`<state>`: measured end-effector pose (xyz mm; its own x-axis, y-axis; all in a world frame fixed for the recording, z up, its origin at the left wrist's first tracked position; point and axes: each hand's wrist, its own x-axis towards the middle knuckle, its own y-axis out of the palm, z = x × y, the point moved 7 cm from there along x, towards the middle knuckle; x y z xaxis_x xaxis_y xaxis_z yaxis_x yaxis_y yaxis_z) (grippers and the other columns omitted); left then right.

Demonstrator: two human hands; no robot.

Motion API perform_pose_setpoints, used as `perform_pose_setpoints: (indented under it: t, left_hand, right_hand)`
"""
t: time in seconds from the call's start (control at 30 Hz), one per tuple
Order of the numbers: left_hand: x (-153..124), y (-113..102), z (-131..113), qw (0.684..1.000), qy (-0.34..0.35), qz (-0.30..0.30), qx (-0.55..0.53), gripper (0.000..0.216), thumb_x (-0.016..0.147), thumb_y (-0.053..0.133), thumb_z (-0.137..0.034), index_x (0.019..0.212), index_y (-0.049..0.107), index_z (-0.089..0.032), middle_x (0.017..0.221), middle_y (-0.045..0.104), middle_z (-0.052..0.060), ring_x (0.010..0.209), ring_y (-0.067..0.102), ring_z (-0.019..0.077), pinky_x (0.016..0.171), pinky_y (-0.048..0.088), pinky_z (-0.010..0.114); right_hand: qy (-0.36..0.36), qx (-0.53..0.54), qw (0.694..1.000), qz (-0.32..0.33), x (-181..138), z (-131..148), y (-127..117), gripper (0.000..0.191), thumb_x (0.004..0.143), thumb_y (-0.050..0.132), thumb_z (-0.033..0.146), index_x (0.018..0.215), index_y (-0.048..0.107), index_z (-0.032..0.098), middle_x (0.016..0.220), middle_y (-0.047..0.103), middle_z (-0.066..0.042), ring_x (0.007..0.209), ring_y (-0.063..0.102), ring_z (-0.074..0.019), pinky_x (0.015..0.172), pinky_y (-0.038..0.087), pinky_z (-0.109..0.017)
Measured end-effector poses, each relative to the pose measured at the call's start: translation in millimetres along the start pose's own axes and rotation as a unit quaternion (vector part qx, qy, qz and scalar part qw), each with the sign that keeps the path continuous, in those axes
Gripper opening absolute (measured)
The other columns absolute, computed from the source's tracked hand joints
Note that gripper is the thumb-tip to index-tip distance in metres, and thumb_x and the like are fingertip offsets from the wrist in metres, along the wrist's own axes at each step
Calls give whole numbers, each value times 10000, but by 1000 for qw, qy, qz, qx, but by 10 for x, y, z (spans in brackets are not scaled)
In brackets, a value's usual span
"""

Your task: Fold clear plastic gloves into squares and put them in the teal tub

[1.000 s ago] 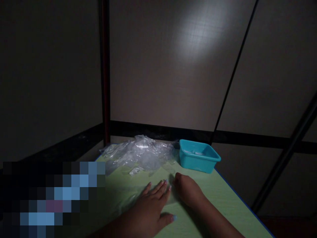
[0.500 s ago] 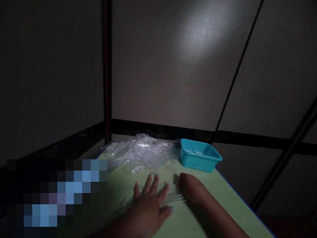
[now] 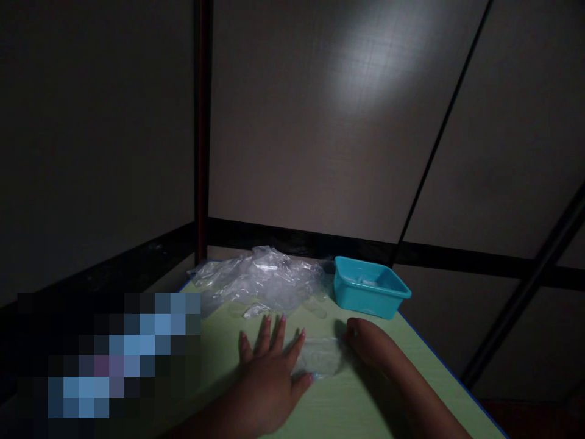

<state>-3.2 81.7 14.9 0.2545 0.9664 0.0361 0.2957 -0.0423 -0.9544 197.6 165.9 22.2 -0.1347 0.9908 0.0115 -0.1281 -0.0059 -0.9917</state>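
Observation:
A small clear plastic bag (image 3: 320, 355) lies flat on the pale green table (image 3: 342, 402). Spread fingers of my left hand (image 3: 269, 378) rest palm-down on and beside its left part, covering some of it. At the bag's right end is my right hand (image 3: 368, 343), its fingers closed in a pinch on the edge; the fingertips are partly hidden. Beyond my hands sits a crumpled heap of clear plastic bags (image 3: 269, 277).
A turquoise plastic basin (image 3: 368, 299) stands at the table's far right edge, with some clear plastic visible inside. Dark-banded wall panels (image 3: 301, 152) rise close behind the table. A pixelated patch (image 3: 132, 350) hides the lower left.
My right hand has moved to the right and my left hand slightly to the left. More of the bag shows between them, lying flatter. The heap and basin stay put.

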Motion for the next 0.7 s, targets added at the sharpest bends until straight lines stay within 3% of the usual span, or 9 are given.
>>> perform_pose_setpoints:
  t: [0.2,0.27,0.37,0.43,0.53,0.6,0.7]
  left_hand:
    - [124,-73,131,997,29,-62,23,627,844,249,-614,1385,230,-298,1469,99,74,1342,-11,275,998,-90,595]
    - [151,-78,137,997,44,-64,15,628,853,247,-603,1392,214,-283,1472,84,67,1346,-5,257,1017,-48,584]
    - [159,-45,76,995,87,-47,-4,615,864,271,-572,1398,187,-278,1476,70,47,1349,8,238,1043,5,551]
    - [152,3,26,993,118,-26,-12,618,862,291,-565,1399,186,-276,1476,78,33,1350,21,231,1057,15,526]
    - [154,86,18,991,129,3,-14,660,850,302,-576,1404,177,-240,1474,91,35,1350,41,228,1068,28,503]
    - [164,124,47,993,120,11,-11,682,849,285,-579,1410,146,-217,1473,80,40,1350,46,232,1066,40,508]
    - [173,145,74,993,116,11,-5,695,846,257,-593,1413,108,-220,1472,54,29,1350,38,241,1058,54,527]
  right_hand:
    - [47,-44,997,-52,0,-41,-132,250,837,432,352,885,571,150,859,631,-143,748,598,-243,560,343,-288]
    - [21,-28,995,-89,-31,62,-194,260,855,413,356,895,567,151,899,611,-142,781,592,-232,622,380,-297]
    - [-78,33,987,-138,-136,358,-231,274,873,396,351,970,562,155,1026,578,-142,948,550,-224,791,397,-307]
    - [-144,64,979,-131,-221,569,-178,330,884,378,360,1110,521,167,1180,524,-141,1094,478,-230,915,350,-345]
    - [-221,77,970,-69,-326,815,-25,468,918,269,411,1352,298,241,1431,282,-79,1305,237,-232,1053,134,-477]
    - [-253,72,964,-19,-375,906,76,509,924,211,437,1403,166,270,1473,156,-47,1341,128,-231,1055,45,-523]
    - [-272,53,961,22,-410,943,158,528,923,191,447,1413,118,265,1473,94,-46,1347,84,-236,1049,16,-539]
